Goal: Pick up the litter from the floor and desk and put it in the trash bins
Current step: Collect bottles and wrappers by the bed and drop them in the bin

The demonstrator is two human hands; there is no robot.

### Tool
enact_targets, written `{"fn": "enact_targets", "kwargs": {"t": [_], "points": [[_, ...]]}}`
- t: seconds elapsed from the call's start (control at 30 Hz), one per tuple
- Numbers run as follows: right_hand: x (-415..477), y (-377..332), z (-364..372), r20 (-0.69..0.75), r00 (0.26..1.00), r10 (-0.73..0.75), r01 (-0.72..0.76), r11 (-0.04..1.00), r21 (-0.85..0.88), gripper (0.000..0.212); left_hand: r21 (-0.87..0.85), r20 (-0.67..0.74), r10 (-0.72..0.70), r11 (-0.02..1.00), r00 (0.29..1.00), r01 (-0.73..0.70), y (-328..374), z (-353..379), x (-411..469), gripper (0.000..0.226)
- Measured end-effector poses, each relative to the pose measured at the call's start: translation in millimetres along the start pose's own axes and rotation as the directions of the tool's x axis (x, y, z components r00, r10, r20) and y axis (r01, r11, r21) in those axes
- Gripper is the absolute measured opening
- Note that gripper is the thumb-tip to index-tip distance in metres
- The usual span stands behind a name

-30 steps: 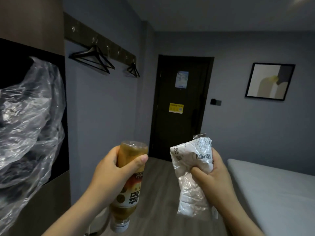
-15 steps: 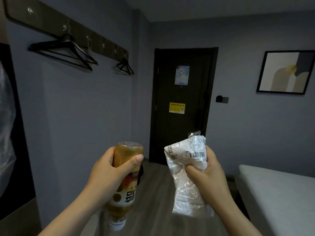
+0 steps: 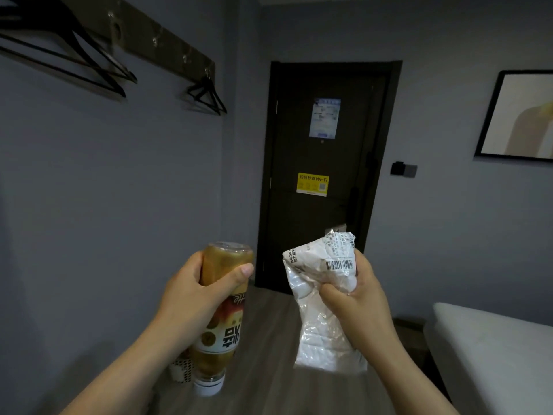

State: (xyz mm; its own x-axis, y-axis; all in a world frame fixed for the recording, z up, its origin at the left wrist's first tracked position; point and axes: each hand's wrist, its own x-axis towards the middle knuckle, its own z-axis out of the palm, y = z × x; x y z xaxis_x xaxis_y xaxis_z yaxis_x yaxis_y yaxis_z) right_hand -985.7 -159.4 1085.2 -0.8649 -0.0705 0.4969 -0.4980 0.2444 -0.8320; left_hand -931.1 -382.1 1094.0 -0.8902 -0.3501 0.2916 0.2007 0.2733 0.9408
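My left hand (image 3: 194, 292) grips a plastic drink bottle (image 3: 221, 330) of brown liquid, held upside down with its white cap pointing at the floor. My right hand (image 3: 356, 304) holds a crumpled white plastic wrapper (image 3: 317, 295) with a barcode near its top; the wrapper hangs down below my fist. Both hands are raised side by side in front of me, a short gap between bottle and wrapper. No trash bin shows in this view.
A dark door (image 3: 323, 175) with a yellow sticker closes the far end of the wooden floor (image 3: 269, 369). A white bed (image 3: 493, 354) stands at the right. Black hangers (image 3: 206, 94) hang from a wall rail at the left. A small patterned object (image 3: 181, 369) sits on the floor by the left wall.
The view has swung right and forward toward the door. The clear plastic sheet at the left has left the frame. Both hands keep their hold on bottle and wrapper.
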Motion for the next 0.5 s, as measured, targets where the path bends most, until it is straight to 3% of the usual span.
{"fn": "enact_targets", "kwargs": {"t": [0.5], "points": [[243.1, 150.5, 98.5, 0.071, 0.996, 0.057, -0.058, 0.998, 0.019, 0.049, -0.008, -0.042, -0.081, 0.997, 0.996, 0.081, -95.5, 40.6, 269.9, 0.05]]}}
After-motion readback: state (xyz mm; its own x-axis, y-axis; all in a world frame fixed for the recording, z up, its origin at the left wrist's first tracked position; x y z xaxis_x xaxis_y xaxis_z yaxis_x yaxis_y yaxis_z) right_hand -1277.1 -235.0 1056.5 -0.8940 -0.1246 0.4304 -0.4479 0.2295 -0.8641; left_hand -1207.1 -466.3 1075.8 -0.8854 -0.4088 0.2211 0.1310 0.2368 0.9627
